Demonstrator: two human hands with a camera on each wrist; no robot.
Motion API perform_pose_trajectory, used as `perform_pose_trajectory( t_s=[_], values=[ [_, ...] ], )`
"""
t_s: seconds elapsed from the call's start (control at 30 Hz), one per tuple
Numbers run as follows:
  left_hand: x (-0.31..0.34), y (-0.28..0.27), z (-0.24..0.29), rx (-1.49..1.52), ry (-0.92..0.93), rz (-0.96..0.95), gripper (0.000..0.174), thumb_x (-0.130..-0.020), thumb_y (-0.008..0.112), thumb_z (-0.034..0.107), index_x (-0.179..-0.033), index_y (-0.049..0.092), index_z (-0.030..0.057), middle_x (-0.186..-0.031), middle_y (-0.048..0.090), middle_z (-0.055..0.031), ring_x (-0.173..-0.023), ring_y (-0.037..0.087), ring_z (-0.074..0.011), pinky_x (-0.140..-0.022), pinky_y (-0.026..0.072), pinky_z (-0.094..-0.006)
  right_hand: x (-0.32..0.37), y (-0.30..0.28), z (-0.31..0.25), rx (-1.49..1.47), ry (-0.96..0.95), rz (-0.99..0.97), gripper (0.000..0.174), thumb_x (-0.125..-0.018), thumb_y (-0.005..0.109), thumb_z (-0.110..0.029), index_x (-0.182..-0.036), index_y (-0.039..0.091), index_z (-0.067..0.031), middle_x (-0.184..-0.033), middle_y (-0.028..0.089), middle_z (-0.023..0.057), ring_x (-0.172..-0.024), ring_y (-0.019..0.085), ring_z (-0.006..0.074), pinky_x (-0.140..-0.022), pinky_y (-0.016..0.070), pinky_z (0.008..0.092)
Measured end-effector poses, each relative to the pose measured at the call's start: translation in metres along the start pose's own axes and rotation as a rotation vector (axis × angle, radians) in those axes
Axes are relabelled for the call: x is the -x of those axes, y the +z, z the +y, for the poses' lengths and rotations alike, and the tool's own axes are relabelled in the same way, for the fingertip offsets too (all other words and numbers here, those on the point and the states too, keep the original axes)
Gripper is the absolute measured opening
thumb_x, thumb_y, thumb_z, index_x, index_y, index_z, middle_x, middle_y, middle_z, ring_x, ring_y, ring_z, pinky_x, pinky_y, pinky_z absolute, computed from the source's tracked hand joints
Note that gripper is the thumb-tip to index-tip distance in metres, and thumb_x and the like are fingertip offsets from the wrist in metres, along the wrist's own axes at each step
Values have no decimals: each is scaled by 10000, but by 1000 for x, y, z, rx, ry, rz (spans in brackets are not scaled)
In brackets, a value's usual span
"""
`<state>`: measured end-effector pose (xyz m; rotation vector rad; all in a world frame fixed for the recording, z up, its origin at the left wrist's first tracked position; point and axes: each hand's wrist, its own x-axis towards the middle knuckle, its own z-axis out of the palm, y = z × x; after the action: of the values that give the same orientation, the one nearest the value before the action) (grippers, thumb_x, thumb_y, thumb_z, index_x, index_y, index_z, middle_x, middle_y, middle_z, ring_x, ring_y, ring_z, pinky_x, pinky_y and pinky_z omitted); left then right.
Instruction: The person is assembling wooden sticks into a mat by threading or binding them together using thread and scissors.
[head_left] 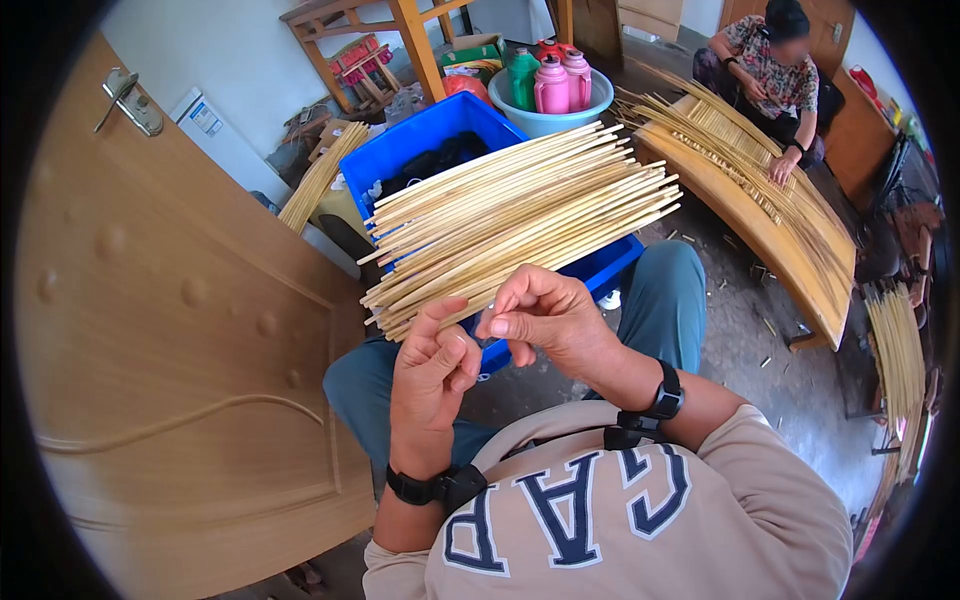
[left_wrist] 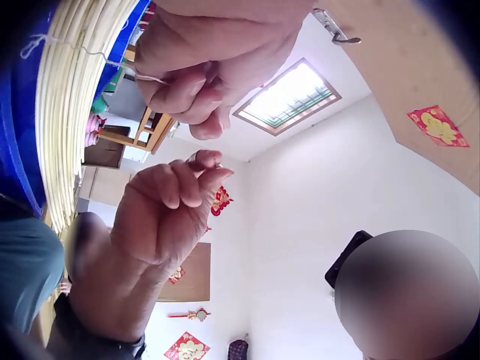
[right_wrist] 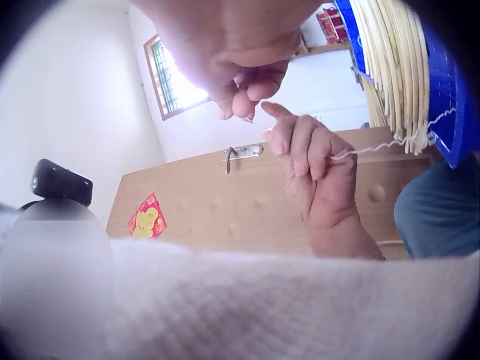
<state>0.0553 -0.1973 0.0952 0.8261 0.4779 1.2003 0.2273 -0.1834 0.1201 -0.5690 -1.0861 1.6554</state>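
Pale, thin sticks (head_left: 520,210) lie in a wide bundle across a blue bin (head_left: 408,120). Around the near end of the sticks (left_wrist: 64,112) runs a white string (left_wrist: 94,52), which leads to my left hand (left_wrist: 217,56). That hand (head_left: 430,375) has its fingers curled round the string (right_wrist: 375,148). Close beside it, my right hand (head_left: 560,325) has thumb and fingertips together; in the right wrist view a tiny pale thing shows at the tips of this hand (right_wrist: 240,52), too small to make out. The two hands do not touch.
A wooden door (head_left: 190,300) stands at the left. Behind the bin is a basin (head_left: 560,122) with flasks. At the right, a seated person (head_left: 770,70) works at a wooden bench (head_left: 800,270) covered in sticks. More sticks (head_left: 322,180) stand beyond the door.
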Motion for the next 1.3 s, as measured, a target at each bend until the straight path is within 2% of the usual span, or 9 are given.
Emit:
perform_pose_trajectory(
  t_s=[0.33, 0.4, 0.53, 0.63, 0.7, 0.83, 0.97, 1.07, 1.3],
  values=[
    [-2, -1, 0, -7, 53, 17, 463, -840, 583, 127, -1242, 393, -2, -585, 479, -31, -485, 421, -79, -419, 309, -178, -5, -12, 18, 214, 180, -66, 73, -775, 657, -58, -802, 589, -51, -769, 586, 19, -630, 552, 58, -529, 436, 171],
    [-1, 1, 1, -23, 35, 23, 472, -837, 587, 128, -1243, 388, -8, -587, 479, -31, -484, 420, -79, -418, 305, -179, -8, -17, 22, 526, -92, -159, 73, -781, 650, -56, -795, 581, -37, -789, 551, 11, -692, 526, 59, -580, 421, 177],
    [0, 1, 2, -5, -18, 4, 457, -818, 602, 96, -1211, 405, -26, -594, 476, -23, -505, 426, -89, -430, 308, -164, -4, -12, 4, 595, -41, -102, 91, -786, 643, -57, -862, 601, -33, -773, 524, 13, -732, 503, 70, -614, 415, 192],
    [0, 4, 2, -1, -110, 34, 469, -820, 603, 102, -1215, 391, -35, -624, 508, -44, -512, 441, -88, -434, 319, -160, -4, -10, 11, 269, 10, -122, 164, -781, 643, -53, -942, 619, -45, -774, 524, 17, -723, 508, 78, -615, 422, 210],
    [-1, 5, 2, -24, -135, 47, 473, -822, 600, 107, -1217, 385, -37, -644, 523, -55, -522, 453, -87, -436, 325, -159, -5, -9, 15, 382, -115, -234, 215, -777, 644, -57, -991, 627, -62, -775, 528, 12, -711, 512, 89, -612, 424, 220],
    [-1, 6, -1, -12, -162, 31, 486, -821, 604, 120, -1215, 371, -43, -690, 553, -68, -548, 483, -88, -445, 348, -163, -4, -8, 10, 730, -359, -164, 129, -777, 655, -89, -897, 629, -47, -716, 519, 24, -669, 510, 96, -577, 408, 223],
    [-1, 12, 1, 61, -185, 113, 437, -822, 607, 127, -1174, 412, -42, -691, 558, -54, -553, 487, -85, -445, 338, -167, -4, -8, 7, 806, -340, -35, 116, -784, 659, -123, -813, 590, -34, -681, 494, 31, -622, 475, 94, -540, 386, 228],
    [1, 5, 0, -216, -51, 15, 354, -806, 632, 121, -1095, 489, -27, -662, 555, -30, -560, 480, -66, -451, 320, -172, -5, -8, 7, 809, -227, 51, 169, -801, 647, -153, -757, 540, -30, -671, 474, 34, -580, 432, 100, -509, 361, 233],
    [5, 20, 3, -984, 247, 254, 161, -753, 677, 48, -900, 635, -2, -590, 573, -15, -514, 469, -41, -469, 362, -185, -5, -6, 11, 863, -292, 28, 247, -840, 606, -224, -709, 516, -35, -611, 441, 35, -537, 389, 95, -456, 317, 243]
  ],
)
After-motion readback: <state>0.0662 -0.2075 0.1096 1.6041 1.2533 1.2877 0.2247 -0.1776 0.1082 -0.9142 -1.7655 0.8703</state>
